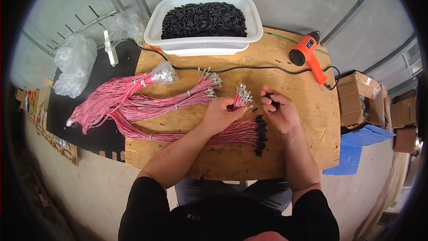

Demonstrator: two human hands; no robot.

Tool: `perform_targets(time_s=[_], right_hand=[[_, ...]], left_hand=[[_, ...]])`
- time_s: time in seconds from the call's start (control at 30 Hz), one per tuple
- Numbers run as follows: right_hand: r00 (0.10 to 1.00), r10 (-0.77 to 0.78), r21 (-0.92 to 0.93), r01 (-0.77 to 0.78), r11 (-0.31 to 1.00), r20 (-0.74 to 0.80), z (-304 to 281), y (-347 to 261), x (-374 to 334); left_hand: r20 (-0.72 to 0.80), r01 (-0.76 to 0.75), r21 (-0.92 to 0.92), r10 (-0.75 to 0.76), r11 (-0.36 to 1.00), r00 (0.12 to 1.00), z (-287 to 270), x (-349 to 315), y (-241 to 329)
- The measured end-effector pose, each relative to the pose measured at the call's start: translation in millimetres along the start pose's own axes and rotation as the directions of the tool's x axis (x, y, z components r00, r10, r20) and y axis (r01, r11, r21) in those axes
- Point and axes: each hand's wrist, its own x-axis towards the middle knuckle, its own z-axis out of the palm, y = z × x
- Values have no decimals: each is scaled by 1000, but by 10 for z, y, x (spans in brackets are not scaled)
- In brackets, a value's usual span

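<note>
My left hand [220, 115] is closed around a bundle of pink wires, whose silvery terminal ends [243, 96] fan out past the thumb. To its right, my right hand [281, 110] is curled with the fingers bent in, holding small black sleeves [273, 102] partly hidden by the fingers. Below the hands lie pink wires [227, 136] with black sleeves [260, 135] on their ends. More tied bundles of pink wire [151, 105] spread leftward over the table; one has its ends wrapped in clear plastic [164, 72].
A white tub [203, 44] full of black sleeves [203, 20] stands at the back of the wooden table [307, 151]. An orange heat gun [310, 58] lies at the right, its black cable [232, 68] crossing the table. Rubber bands [245, 62] lie scattered. Cardboard boxes [356, 98] stand right.
</note>
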Motion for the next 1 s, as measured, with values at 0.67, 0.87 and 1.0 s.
perform_targets(time_s=[0.67, 0.87, 1.0], right_hand=[[994, -106, -126, 108, 986, 26, -110, -22, 34], [994, -57, -396, 89, 914, 92, 48, 49, -61], [995, -22, -484, 66, 872, 96, 100, 106, -93]], left_hand=[[15, -10, -20, 10, 1000, 1000, -26, 20, -88], [3, 15, -121, -15, 993, 1000, -21, 2, -46], [7, 55, -231, -54, 971, 998, -11, -10, 28]])
